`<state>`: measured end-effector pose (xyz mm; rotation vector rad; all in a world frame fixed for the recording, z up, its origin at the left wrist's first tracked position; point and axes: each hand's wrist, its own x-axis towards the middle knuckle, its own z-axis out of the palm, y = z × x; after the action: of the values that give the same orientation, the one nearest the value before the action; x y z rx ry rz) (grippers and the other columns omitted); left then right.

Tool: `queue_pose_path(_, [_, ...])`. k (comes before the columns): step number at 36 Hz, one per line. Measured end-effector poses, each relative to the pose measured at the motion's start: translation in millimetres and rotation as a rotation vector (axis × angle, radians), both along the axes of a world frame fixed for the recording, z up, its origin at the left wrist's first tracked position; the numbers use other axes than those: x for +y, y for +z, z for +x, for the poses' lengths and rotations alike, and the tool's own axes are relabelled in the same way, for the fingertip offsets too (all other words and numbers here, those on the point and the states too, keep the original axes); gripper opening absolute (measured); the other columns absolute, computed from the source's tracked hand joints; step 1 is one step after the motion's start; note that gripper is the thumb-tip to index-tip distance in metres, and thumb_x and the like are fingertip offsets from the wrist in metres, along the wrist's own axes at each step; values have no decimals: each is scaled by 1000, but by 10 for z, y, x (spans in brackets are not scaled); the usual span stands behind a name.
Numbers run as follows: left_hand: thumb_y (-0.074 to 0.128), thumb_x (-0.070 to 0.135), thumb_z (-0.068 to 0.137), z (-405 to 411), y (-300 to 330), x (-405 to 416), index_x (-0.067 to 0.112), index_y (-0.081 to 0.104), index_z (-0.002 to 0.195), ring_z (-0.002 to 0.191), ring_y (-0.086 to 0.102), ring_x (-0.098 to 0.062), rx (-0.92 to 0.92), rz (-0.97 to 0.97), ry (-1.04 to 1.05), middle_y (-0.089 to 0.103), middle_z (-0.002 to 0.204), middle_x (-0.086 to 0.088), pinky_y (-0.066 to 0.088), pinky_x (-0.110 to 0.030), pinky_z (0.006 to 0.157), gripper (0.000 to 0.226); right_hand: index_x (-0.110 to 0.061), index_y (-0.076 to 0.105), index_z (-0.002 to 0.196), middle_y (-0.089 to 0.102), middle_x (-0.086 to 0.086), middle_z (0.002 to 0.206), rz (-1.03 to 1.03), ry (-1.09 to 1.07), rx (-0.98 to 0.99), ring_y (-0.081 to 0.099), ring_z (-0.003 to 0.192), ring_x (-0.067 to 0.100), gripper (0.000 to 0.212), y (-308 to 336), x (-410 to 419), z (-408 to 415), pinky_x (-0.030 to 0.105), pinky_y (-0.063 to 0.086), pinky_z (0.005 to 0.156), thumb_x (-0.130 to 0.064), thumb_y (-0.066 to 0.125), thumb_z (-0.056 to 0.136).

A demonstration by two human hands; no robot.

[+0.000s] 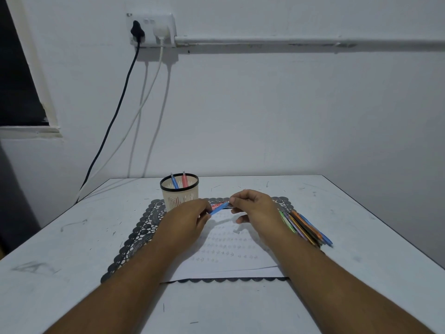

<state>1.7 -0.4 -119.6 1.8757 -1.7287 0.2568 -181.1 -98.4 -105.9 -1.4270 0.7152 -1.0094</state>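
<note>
Left hand (185,220) and right hand (255,210) in pinch on one blue pen (219,208) (ends hidden inside grips)

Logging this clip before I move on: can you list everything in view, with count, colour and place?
blue pen: one, blue, over the paper, held between both hands
pen holder: one, beige, black rim, far left of the mat
pens in holder: two, blue and red, upright
loose pens: a pile, mixed colours, right of the paper
paper: white, marked in rows, on the mat
mat: one, black lace, on the table
table: one, white, scuffed
wall socket: one, white, black and white plugs in it
left hand: one, pinches the pen's lower end
right hand: one, pinches the pen's upper end
</note>
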Motion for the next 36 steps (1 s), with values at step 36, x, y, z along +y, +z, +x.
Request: queue_pose_path(36, [54,28,102,-23,26,14,32,63,108,88,55,-9,-46,-27,10,65,98,14,49,-32,72,12,-7,79,98,80,5,87,-153,30,128,77,87,22,8,50,-5,-76,32,63,61,-12,74,95])
